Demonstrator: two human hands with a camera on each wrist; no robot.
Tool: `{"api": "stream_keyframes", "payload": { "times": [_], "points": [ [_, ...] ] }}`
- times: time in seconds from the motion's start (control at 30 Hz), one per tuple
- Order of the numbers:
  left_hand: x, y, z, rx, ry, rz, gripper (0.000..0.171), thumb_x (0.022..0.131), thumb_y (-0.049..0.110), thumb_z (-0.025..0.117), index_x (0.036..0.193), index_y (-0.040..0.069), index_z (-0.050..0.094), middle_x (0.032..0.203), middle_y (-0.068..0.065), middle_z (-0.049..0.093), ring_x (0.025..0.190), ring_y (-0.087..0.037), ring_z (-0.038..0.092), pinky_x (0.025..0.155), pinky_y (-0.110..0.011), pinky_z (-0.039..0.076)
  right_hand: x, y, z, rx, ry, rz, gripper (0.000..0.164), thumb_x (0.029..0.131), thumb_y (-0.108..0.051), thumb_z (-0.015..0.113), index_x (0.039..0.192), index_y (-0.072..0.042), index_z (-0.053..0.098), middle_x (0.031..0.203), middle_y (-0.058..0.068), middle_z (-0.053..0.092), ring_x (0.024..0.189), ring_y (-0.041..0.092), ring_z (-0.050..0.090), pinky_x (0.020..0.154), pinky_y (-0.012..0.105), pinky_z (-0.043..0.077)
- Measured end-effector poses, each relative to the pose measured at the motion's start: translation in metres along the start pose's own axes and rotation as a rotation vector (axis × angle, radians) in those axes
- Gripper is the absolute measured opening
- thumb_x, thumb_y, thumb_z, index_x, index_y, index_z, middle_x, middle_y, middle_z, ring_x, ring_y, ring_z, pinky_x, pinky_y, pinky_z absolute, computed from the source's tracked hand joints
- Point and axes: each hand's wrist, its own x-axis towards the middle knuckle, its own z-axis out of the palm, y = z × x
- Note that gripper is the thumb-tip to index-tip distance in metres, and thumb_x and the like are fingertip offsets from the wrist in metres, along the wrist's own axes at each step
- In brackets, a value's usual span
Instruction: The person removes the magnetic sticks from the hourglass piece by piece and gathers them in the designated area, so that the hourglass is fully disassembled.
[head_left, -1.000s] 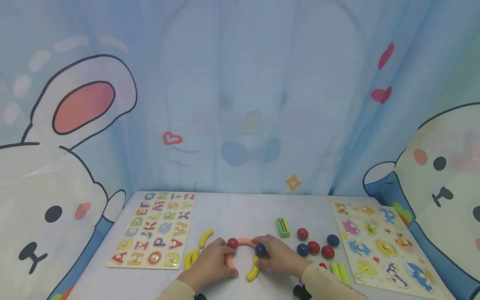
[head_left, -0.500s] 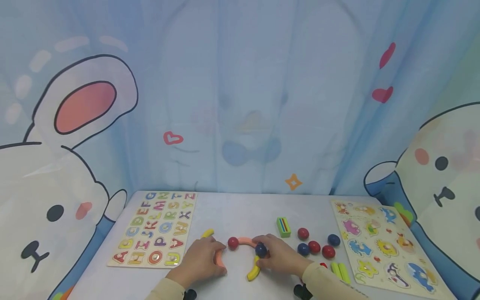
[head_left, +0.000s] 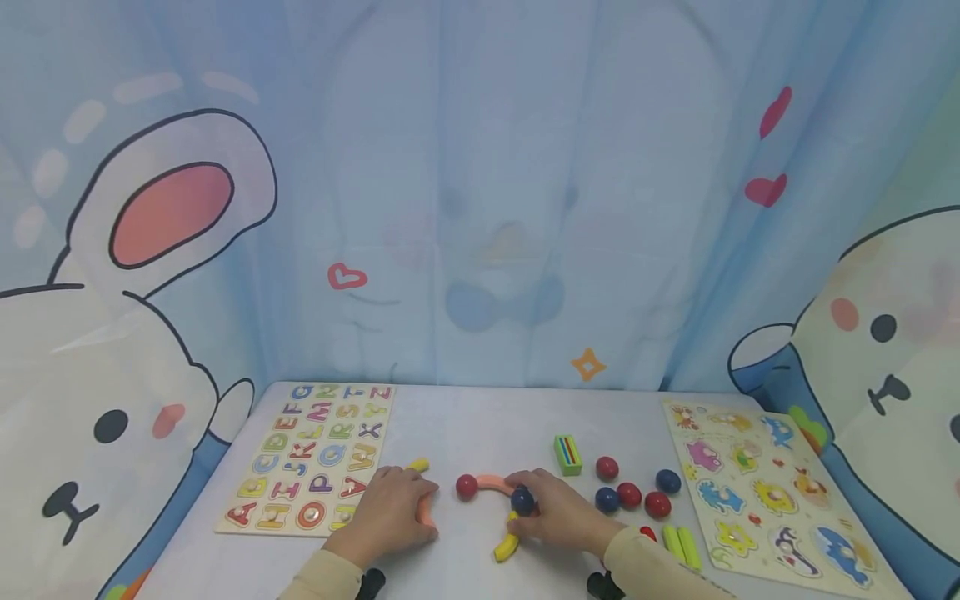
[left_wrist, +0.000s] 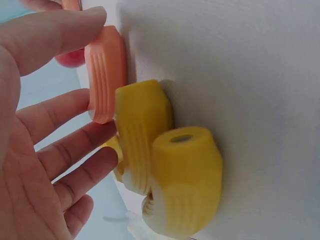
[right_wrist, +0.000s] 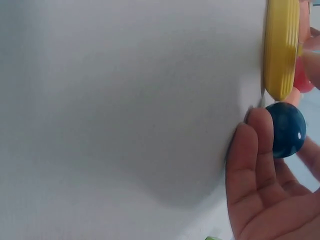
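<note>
My left hand (head_left: 390,508) pinches an orange curved stick (left_wrist: 106,75) between thumb and index finger, its other fingers loosely spread. Beside that stick, in the left wrist view, lie yellow curved sticks (left_wrist: 187,185), mostly hidden by the hand in the head view. My right hand (head_left: 562,512) holds its fingers and thumb around a dark blue ball (head_left: 522,500). This ball joins a yellow curved stick (head_left: 506,547) and a second orange curved stick (head_left: 491,482). At that orange stick's left end sits a red ball (head_left: 467,487).
A letter puzzle board (head_left: 315,458) lies left, an animal puzzle board (head_left: 772,492) right. Loose red balls (head_left: 628,496) and blue balls (head_left: 667,481) lie right of centre, near light green sticks (head_left: 681,547) and a green striped block (head_left: 567,455). A printed curtain (head_left: 495,208) hangs behind.
My left hand has drawn the orange stick leftward, away from the red ball, to beside the yellow sticks. My right hand has stayed at the blue ball.
</note>
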Motion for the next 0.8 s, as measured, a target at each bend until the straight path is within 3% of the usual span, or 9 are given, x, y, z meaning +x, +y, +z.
{"api": "stream_keyframes", "payload": {
  "times": [0.17, 0.37, 0.8],
  "points": [
    [0.0027, 0.0015, 0.0027, -0.031, -0.027, -0.016, 0.055, 0.07, 0.042, 0.086, 0.117, 0.016, 0.073, 0.114, -0.001, 0.065, 0.111, -0.025, 0.056, 0.104, -0.047, 0.039, 0.002, -0.001, 0.0054, -0.011, 0.04, 0.046, 0.071, 0.072, -0.042, 0.088, 0.133, -0.02, 0.059, 0.124, 0.004, 0.058, 0.116, 0.032, 0.057, 0.096, 0.059, 0.047],
    [0.0062, 0.0032, 0.0075, -0.062, -0.063, -0.035, 0.055, 0.073, 0.042, 0.086, 0.12, 0.017, 0.072, 0.121, -0.002, 0.063, 0.12, -0.027, 0.054, 0.106, -0.048, 0.038, 0.0037, -0.004, 0.0087, -0.004, 0.054, 0.1, 0.07, 0.07, -0.031, 0.09, 0.132, -0.019, 0.059, 0.122, 0.006, 0.057, 0.11, 0.03, 0.058, 0.095, 0.058, 0.048],
    [0.0024, 0.0006, 0.003, -0.084, -0.047, -0.018, 0.052, 0.073, 0.037, 0.086, 0.118, 0.016, 0.072, 0.12, -0.002, 0.064, 0.114, -0.026, 0.057, 0.1, -0.045, 0.044, 0.0009, -0.0053, 0.0092, -0.047, 0.097, 0.165, 0.069, 0.07, -0.016, 0.088, 0.132, -0.013, 0.058, 0.122, 0.011, 0.056, 0.093, 0.024, 0.058, 0.086, 0.049, 0.055]
  ]
}}
